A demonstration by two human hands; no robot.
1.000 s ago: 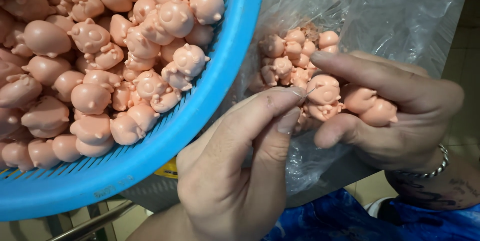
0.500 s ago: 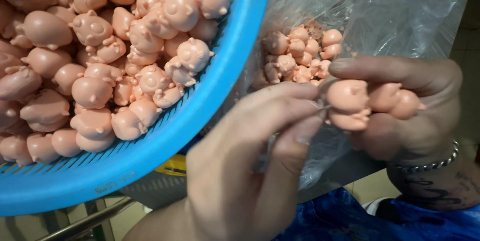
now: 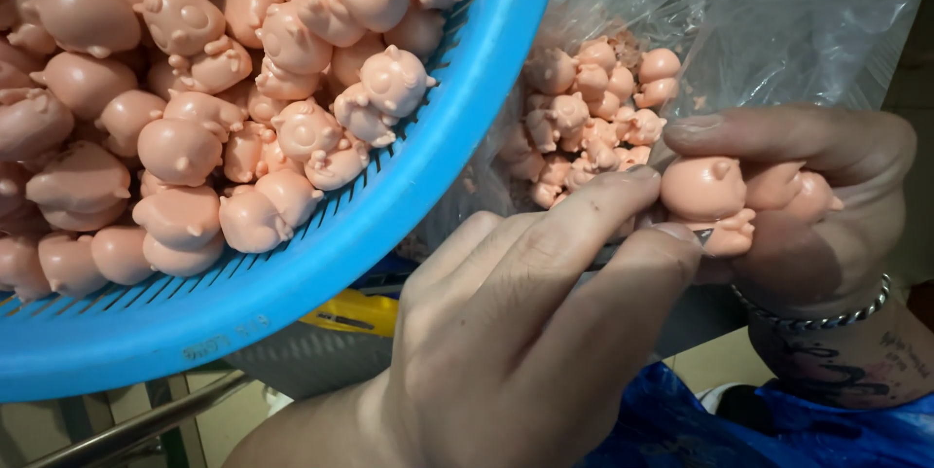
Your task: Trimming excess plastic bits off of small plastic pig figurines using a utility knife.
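Pink rubbery pig figures [image 3: 195, 127] fill the blue basket [image 3: 418, 225] at upper left, and more of them show through the clear plastic bag [image 3: 778, 11] behind our hands. Our right hand [image 3: 817, 205] comes in from the right, wrist bent, wearing a metal bracelet [image 3: 827, 317]. Its thumb lies flat over the top and its fingers curl underneath, closed around a small cluster of pink pigs [image 3: 705, 191]. Our left hand [image 3: 525, 332] rises from the bottom of the view, back toward us, fingers extended and pressed close together. Its fingertips [image 3: 671, 239] pinch a thin dark tool [image 3: 702, 234] whose tip meets the underside of the held pigs; we cannot tell what kind of tool it is. Blue cloth [image 3: 700, 429] lies below.
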